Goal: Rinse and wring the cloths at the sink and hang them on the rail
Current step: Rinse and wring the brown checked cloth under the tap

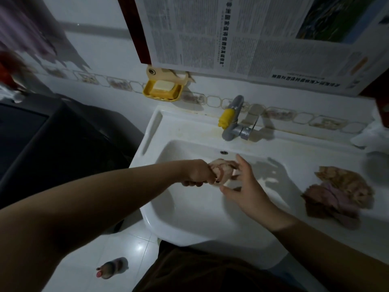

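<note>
Left hand (pixel 197 172) grips balled cloth (pixel 223 167) | right hand (pixel 242 186) splayed

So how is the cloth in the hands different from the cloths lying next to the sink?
The cloth in the hands is bunched into a tight wad, gripped by the left hand over the sink basin; the right hand is open beside it. The cloths on the counter lie loose and crumpled, untouched, in a bigger pile. Both look pinkish-tan.
</note>
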